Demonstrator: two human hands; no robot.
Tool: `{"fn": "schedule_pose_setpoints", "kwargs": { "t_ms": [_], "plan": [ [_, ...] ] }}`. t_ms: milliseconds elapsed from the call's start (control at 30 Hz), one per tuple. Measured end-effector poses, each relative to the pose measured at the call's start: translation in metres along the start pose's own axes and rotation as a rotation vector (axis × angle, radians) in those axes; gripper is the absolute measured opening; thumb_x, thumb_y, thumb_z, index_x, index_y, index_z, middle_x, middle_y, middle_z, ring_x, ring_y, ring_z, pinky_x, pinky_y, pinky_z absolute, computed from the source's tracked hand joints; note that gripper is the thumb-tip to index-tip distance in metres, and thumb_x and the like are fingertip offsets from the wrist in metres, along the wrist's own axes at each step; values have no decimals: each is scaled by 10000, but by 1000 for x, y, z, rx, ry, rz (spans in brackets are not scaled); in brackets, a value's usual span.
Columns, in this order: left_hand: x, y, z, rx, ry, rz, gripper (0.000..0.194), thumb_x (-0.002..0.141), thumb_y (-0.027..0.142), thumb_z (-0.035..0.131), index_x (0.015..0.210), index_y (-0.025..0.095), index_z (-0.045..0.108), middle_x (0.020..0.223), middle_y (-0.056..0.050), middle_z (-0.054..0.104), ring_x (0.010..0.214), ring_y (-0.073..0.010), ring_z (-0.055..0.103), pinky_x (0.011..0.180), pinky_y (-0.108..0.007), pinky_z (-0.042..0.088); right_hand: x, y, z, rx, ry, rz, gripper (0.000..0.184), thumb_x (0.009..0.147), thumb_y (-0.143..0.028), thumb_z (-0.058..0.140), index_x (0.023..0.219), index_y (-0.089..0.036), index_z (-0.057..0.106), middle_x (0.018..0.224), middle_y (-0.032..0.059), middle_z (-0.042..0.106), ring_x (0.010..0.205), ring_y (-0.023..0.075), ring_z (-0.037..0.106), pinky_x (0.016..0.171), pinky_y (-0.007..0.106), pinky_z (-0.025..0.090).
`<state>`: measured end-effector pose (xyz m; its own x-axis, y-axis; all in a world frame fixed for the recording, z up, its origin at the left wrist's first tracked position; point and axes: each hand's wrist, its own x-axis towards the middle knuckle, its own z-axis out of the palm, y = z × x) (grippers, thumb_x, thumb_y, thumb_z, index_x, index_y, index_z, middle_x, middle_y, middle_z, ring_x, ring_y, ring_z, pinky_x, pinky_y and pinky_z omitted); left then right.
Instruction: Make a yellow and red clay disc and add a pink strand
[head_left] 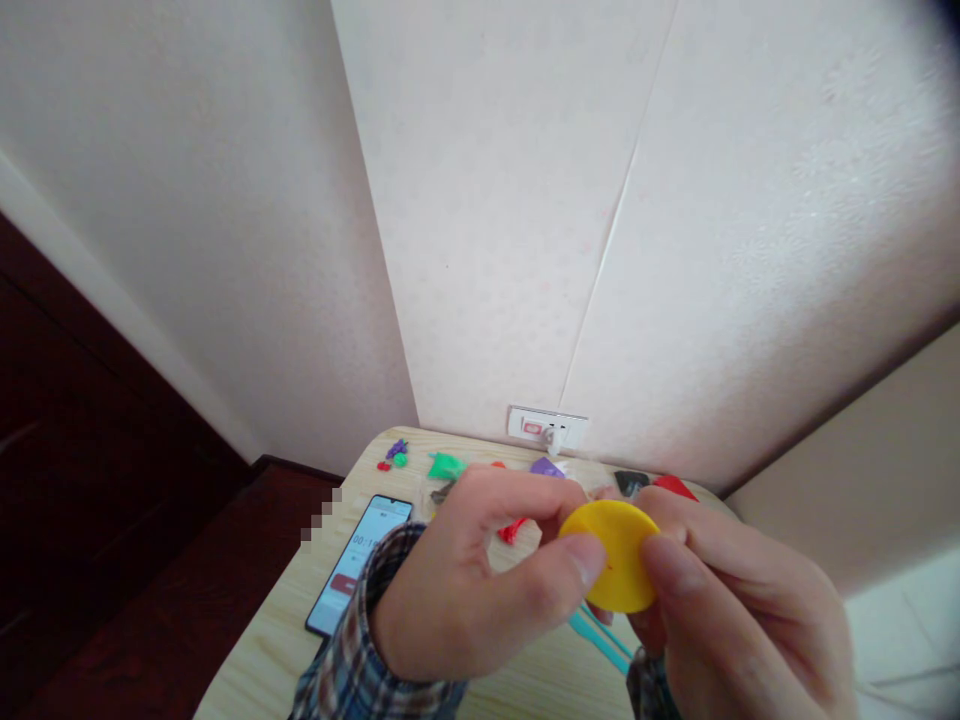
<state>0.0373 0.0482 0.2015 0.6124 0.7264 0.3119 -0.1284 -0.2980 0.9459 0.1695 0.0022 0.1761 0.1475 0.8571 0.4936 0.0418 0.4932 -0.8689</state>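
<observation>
Plaid sleeves, bare hands

Left sleeve (352, 665): woven check, long, ending at the wrist. Ground of mid to dark blue; pale, near-white lines crossing it; brownish-red bands between. Checks small, lines thin. Cloth creased, looks soft. Edge circles the wrist in a rounded band.

Right sleeve (651, 688): only a scrap visible at the wrist, in shadow. Dark, with paler patches; check too blurred to read well.

Left hand (442, 605) and right hand (757, 610): both bare, ungloved. Thumbnails (681, 566) short, broad, rounded at the tip.
</observation>
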Motion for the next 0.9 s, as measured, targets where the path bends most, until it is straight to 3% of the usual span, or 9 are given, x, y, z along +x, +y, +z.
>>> {"fn": "schedule_pose_setpoints", "kwargs": {
  "t_ms": [100, 200, 333, 467, 700, 900],
  "plan": [
    [1, 0, -1, -33, -10, -13, 266, 810, 306, 516, 597, 147, 520, 544, 5, 503, 481, -78, 434, 430, -182, 360, 1, -2, 2, -20, 3, 33, 375, 870, -379, 542, 542, -195, 535, 496, -3, 523, 457, 109, 459, 457, 249, 368],
    [0, -2, -1, -49, 11, -24, 324, 821, 320, 515, 545, 150, 498, 531, 3, 500, 474, -81, 441, 442, -192, 376, 2, -2, 2, -26, -21, 32, 364, 882, -363, 530, 557, -201, 541, 497, -4, 521, 461, 109, 454, 459, 251, 353],
    [-1, -3, -1, -64, 35, -19, 402, 832, 345, 545, 488, 154, 461, 514, 11, 474, 469, -78, 419, 458, -201, 376, 1, -1, -2, -8, -62, 29, 351, 882, -362, 525, 575, -202, 579, 523, 15, 558, 483, 131, 513, 474, 260, 403],
    [-2, -2, 0, -34, 57, 2, 379, 838, 310, 529, 496, 158, 470, 526, 5, 497, 480, -84, 415, 474, -215, 372, -3, 5, -10, -79, -11, 69, 242, 797, -402, 628, 671, -199, 670, 620, 61, 616, 585, 193, 594, 491, 287, 463],
    [-3, -3, 2, 53, 127, 24, 334, 822, 280, 486, 515, 165, 423, 506, 35, 382, 492, -81, 361, 491, -223, 330, -5, 11, -13, -121, -12, 84, 190, 790, -374, 642, 787, -204, 728, 703, 82, 674, 665, 221, 637, 515, 290, 490],
    [-1, -2, 1, 59, 111, 39, 341, 829, 254, 476, 507, 176, 396, 498, 30, 396, 475, -89, 377, 479, -233, 330, -9, 16, -17, -80, -43, 87, 183, 787, -359, 651, 858, -216, 739, 730, 75, 686, 629, 198, 629, 465, 266, 475]
  ]
}}
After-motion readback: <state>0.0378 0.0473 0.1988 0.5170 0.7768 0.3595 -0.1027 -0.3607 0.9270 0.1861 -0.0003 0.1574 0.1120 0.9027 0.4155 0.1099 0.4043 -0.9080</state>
